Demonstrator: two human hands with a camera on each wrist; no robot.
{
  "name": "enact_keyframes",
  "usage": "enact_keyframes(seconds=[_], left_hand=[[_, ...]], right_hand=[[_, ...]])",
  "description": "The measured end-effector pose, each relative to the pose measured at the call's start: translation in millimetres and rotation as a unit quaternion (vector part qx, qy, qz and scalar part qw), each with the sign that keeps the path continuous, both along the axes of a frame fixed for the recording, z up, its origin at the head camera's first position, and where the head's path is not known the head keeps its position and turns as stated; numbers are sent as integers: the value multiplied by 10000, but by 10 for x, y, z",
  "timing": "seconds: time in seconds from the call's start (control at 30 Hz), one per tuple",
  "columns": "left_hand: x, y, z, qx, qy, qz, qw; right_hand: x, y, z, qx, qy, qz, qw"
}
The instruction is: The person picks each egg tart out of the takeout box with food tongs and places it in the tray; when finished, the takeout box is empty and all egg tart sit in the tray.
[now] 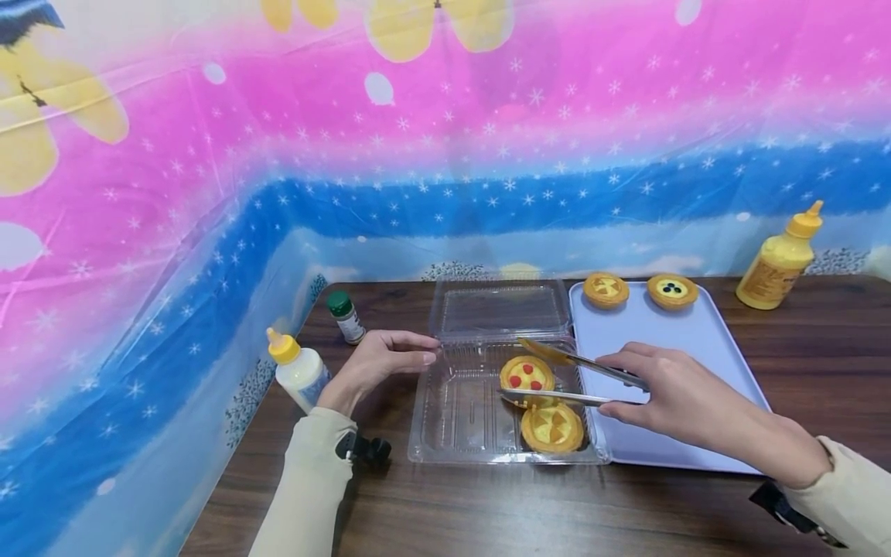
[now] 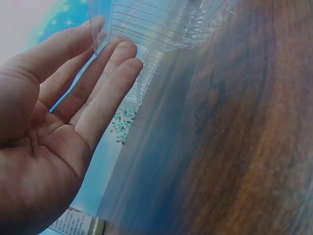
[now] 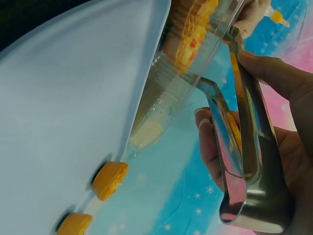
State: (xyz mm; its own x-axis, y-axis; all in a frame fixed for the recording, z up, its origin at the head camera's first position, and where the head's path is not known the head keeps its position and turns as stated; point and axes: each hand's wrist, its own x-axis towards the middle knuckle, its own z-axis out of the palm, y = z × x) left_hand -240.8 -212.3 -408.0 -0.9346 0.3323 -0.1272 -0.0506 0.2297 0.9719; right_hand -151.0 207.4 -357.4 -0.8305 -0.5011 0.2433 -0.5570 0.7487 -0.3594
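My right hand (image 1: 685,394) grips a pair of metal tongs (image 3: 254,147). The tong arms stand apart on either side of a tart with red pieces (image 1: 527,373), over the clear plastic container (image 1: 452,418). Just in front of it, a second tart with pale wedge-shaped pieces (image 1: 552,428) sits in the container's right half. My left hand (image 2: 63,103) pinches the container's left edge near the lid hinge, thumb and fingertips at the rim. The container's lid (image 1: 501,309) lies folded back toward the wall.
A pale tray (image 1: 668,371) adjoins the container on the right, bearing a wedge-topped tart (image 1: 605,290) and one with dark berries (image 1: 672,291). A yellow bottle (image 1: 776,263) stands at far right. Left are a white bottle (image 1: 302,375) and a green-capped jar (image 1: 346,317). Patterned cloth (image 1: 418,193) hangs behind.
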Motion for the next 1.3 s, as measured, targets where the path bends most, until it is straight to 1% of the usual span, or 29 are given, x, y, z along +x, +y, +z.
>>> enact_keyframes(seconds=[0.07,0.3,0.6,0.87,1.07,1.3], left_hand=[[2,2,4,-19,-2,-6,10000],[14,5,20,-22,-9,-14,10000],[21,6,21,-8,-24,-14,10000],[25,12,33,-14,20,35,10000],[17,4,8,-51,43,-4,10000],[8,2,24,-61,30,0,10000]], right_hand=[[9,-13,-2,-27,-55,-37,10000],[45,-69,-24,-58,44,-83,9999],[55,-128,-67,-155,206,56,9997],[41,-200,-66,-199,366,112,9991],[11,-252,-57,-91,331,103,9994],[42,-276,-42,22,331,65,9994]])
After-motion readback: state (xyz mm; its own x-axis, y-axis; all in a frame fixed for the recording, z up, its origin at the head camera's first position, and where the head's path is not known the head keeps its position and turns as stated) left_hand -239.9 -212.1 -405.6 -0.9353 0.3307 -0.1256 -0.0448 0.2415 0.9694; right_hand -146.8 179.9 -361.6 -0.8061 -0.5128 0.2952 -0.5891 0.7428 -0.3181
